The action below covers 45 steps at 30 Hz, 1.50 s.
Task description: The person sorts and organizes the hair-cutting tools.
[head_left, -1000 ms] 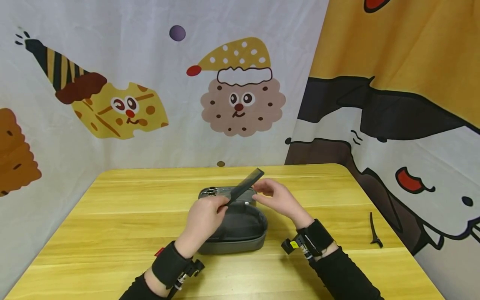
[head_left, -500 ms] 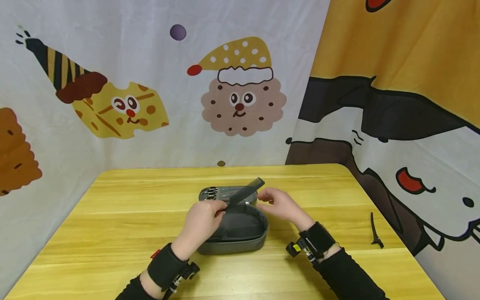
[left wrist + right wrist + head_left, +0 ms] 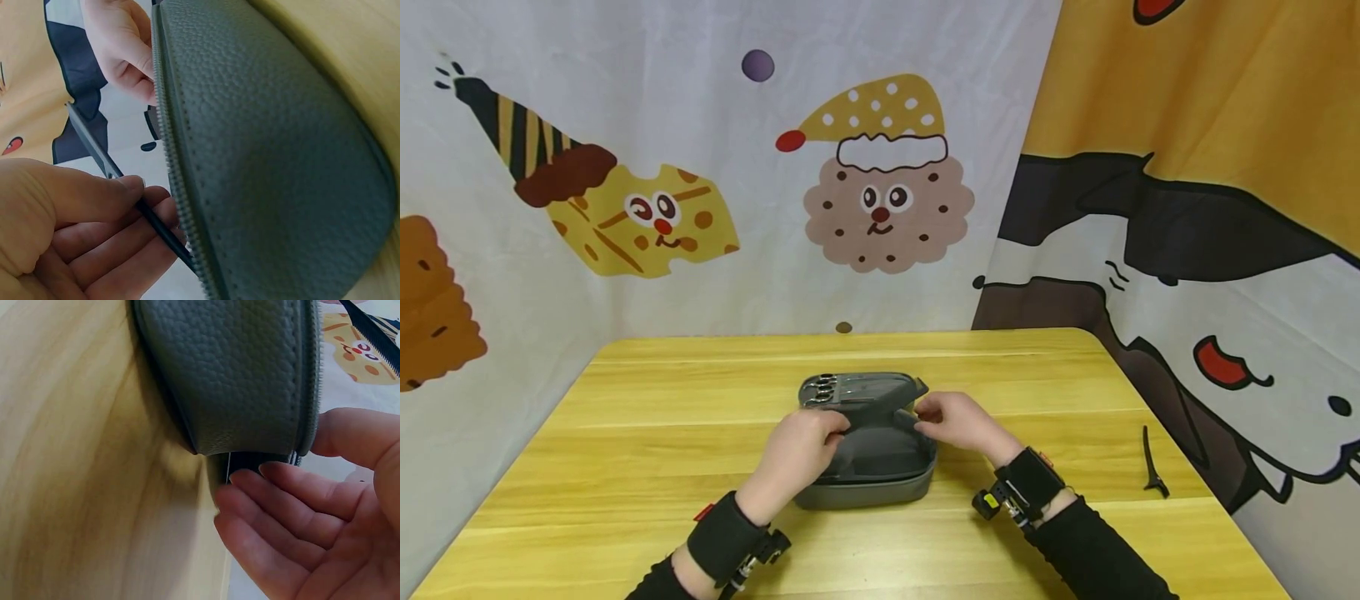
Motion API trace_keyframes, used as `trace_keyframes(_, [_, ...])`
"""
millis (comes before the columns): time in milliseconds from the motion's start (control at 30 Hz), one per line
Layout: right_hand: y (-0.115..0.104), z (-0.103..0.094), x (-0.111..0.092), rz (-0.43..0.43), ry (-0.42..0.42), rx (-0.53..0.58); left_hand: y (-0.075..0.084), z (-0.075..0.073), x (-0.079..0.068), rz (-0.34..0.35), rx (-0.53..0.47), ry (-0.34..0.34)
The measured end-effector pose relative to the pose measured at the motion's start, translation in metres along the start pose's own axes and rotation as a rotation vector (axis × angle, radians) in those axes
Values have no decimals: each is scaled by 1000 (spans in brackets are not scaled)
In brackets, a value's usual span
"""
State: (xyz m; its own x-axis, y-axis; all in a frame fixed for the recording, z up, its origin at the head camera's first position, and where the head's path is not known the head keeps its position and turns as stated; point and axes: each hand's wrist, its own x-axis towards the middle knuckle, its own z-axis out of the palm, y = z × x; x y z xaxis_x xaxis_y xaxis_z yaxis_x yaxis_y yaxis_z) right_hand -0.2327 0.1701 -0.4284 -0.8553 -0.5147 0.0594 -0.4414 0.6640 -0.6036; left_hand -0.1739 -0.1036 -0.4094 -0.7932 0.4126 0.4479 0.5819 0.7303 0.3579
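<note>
My left hand (image 3: 801, 446) pinches the handle of a dark grey comb (image 3: 887, 402) between thumb and fingers. The comb slants across an open grey zippered case (image 3: 865, 492), its toothed end over the back right. In the left wrist view the case wall hides the handle's lower end. My right hand (image 3: 962, 423) lightly holds the case's back right corner, the thumb at the zipper edge and the fingers outside near the hinge. Behind lies the lid (image 3: 887, 379), with several metal tools (image 3: 825, 387) in its left part.
A black hair clip (image 3: 1152, 467) lies on the wooden table (image 3: 647, 450), far to the right. Cartoon-printed curtains (image 3: 700, 100) hang behind and beside the table.
The comb has come down toward the case, its far end dropping and tilting flatter. My right hand has moved down from beside the lid to the case's rim.
</note>
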Motion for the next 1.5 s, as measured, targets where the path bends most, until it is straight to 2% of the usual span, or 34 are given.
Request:
trace_keyframes(200, [1,1,-1,20,-23,8,-2,2,-2,-10,22,-37])
trace_keyframes(400, [0,3,0,38,-6,-7,-5,4,-3,-7,49,-75])
trace_keyframes(800, [0,2,2,33,6,-33,-11,9,-5,56,130,-180])
trace_keyframes(1200, [0,2,2,18,10,-47,-11,11,-4,37,209,-258])
trace_keyframes(1500, [0,3,2,30,4,-45,-11,15,-3,31,244,-286])
